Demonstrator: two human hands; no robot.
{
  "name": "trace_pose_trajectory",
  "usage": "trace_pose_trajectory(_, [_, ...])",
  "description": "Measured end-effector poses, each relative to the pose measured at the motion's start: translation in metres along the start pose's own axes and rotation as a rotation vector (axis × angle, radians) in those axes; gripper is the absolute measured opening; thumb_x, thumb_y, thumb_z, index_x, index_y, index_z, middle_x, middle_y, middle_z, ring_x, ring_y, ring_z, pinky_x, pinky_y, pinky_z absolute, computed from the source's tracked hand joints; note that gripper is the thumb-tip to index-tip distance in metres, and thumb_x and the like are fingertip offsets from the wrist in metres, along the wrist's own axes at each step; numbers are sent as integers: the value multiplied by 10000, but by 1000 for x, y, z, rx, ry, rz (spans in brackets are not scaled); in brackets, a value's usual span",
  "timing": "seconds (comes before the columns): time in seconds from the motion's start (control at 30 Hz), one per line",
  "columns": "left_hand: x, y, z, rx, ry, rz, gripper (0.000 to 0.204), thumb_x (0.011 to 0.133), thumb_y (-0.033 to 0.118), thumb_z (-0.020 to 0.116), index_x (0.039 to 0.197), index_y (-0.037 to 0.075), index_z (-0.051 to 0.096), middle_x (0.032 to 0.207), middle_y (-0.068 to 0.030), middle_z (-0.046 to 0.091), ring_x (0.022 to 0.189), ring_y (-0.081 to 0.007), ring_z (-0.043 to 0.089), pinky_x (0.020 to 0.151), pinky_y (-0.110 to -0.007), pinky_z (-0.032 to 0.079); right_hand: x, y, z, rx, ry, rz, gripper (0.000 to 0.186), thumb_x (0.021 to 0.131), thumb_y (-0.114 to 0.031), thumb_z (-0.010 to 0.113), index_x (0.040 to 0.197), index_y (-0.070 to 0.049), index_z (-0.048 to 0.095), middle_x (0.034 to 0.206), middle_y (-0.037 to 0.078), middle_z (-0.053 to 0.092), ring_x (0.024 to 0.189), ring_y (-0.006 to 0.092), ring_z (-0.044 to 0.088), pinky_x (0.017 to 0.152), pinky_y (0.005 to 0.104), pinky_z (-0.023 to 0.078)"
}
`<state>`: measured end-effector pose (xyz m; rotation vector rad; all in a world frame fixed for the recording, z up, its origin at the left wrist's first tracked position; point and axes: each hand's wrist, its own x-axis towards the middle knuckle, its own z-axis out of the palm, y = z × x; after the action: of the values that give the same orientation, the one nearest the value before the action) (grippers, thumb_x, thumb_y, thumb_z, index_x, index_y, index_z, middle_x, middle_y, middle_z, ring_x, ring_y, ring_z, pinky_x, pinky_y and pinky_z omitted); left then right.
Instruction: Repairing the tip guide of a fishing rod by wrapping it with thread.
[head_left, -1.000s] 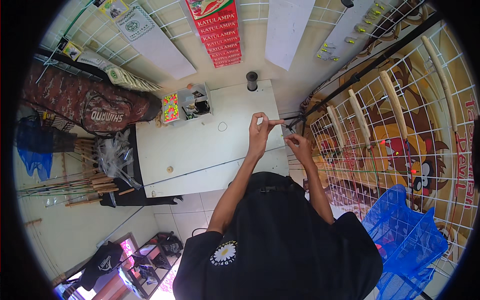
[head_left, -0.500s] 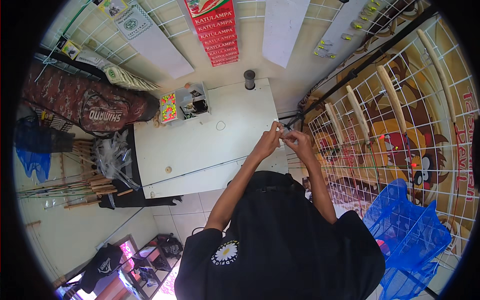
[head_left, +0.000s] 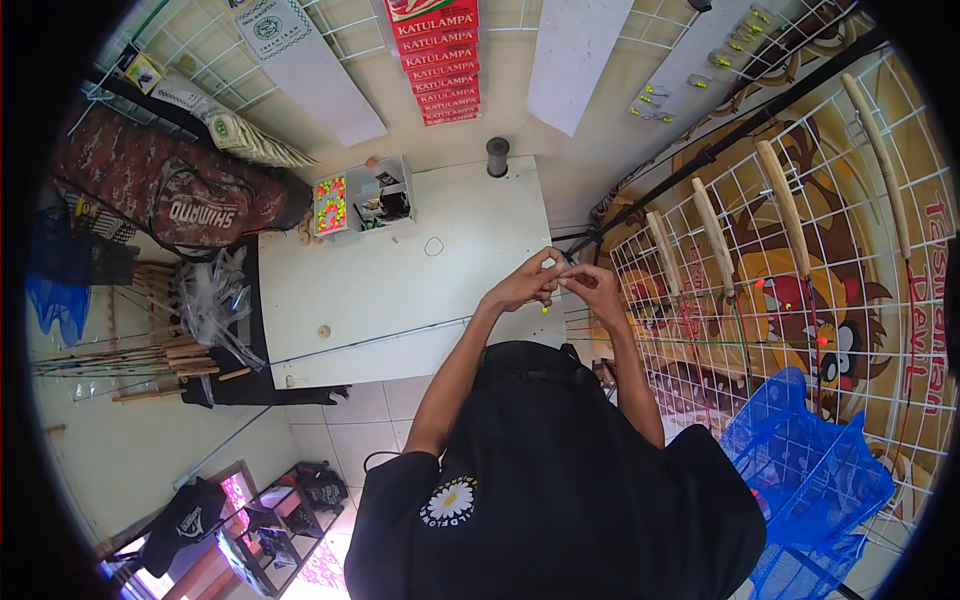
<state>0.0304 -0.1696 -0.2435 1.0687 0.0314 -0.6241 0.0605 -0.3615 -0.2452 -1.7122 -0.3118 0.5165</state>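
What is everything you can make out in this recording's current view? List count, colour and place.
Table: 1, white, centre
Box: 1, whitish, table's far left
Beads: many, neon, box's left compartment
Cylinder: 1, dark, table's far right
Loop: 1, dark, on table
Ring: 1, tan, table's near left
Packets: several, red, top middle
Camouflage bag: 1, brownish, left
Plastic: several pieces, clear, below the bag
Wooden handles: 4, tan, right
Netting: several pieces, blue, lower right and far left
Thin rod: 1, dark, across table
Small piece: 1, yellow, just below left hand
Shirt: 1, black, foreground
Left hand, right hand: 2, bare, fingertips close together, table's right; anything pinched unclear
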Motion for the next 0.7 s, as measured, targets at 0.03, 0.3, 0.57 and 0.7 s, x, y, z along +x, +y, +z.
trace_pose_trajectory(0.03, [-1, -1, -1, -2, 3, 1, 243, 1011, 353, 482, 1048, 127, 401, 646, 44, 345, 552, -70, 340, 577, -269, 427, -1, -2, 2, -15, -10, 16, 119, 849, -71, 709, 932, 9, 680, 832, 14, 661, 759, 56, 583, 670, 202, 455])
trace_pose_trajectory(0.3, [-7, 2, 1, -1, 3, 18, 238, 1009, 357, 484, 1038, 137, 399, 630, 50, 347, 526, -61, 324, 532, -261, 408, -4, -5, 8, 74, -31, 27, 140, 867, -66, 685, 988, -6, 648, 851, -6, 640, 791, 51, 570, 702, 201, 452])
trace_pose_trajectory(0.57, [-13, 4, -2, 7, -21, 1, 226, 1006, 345, 496, 1037, 138, 410, 690, 36, 381, 578, -73, 392, 579, -287, 453, -7, -4, 11, 60, -42, 43, 124, 884, -102, 674, 962, -12, 639, 849, -25, 609, 789, 42, 530, 704, 205, 425])
trace_pose_trajectory(0.7, [-14, 5, -2, 17, 8, -22, 236, 994, 347, 520, 1033, 135, 424, 717, 30, 404, 625, -77, 437, 599, -287, 471, -8, -2, 11, 24, -23, 30, 119, 893, -114, 666, 947, -12, 639, 839, -28, 604, 787, 44, 527, 702, 203, 417])
